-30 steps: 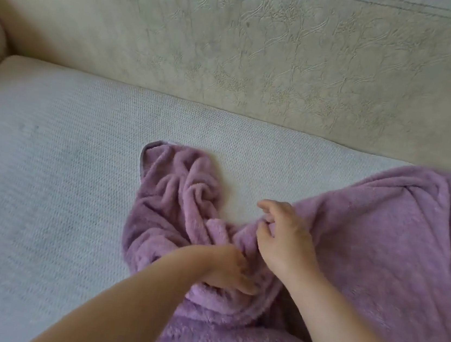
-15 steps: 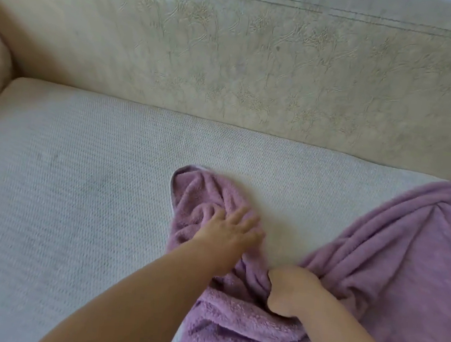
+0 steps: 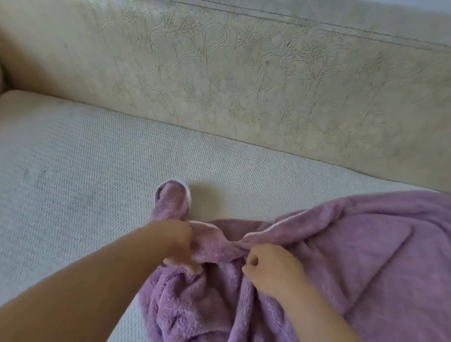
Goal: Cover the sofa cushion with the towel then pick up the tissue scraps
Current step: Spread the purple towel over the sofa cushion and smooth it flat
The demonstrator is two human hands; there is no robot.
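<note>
Left end first: the sofa cushion [image 3: 45,191] below the backrest [image 3: 230,72] was mostly uncovered, and no tissue scraps could be made out anywhere. One rolled corner of the towel [image 3: 364,259] was poked up toward the backrest. Just short of that corner, the hem was pinched in the left hand [image 3: 181,246], fingers curled into the fluff. The same hem was pinched by the right hand [image 3: 271,270] a bit further along the backrest. The bulk was bunched at the right end, seemingly reaching the backrest's foot. It looked light, floppy and easily gripped, so the piped hem and corners are probably the best places to grab it for spreading.
</note>
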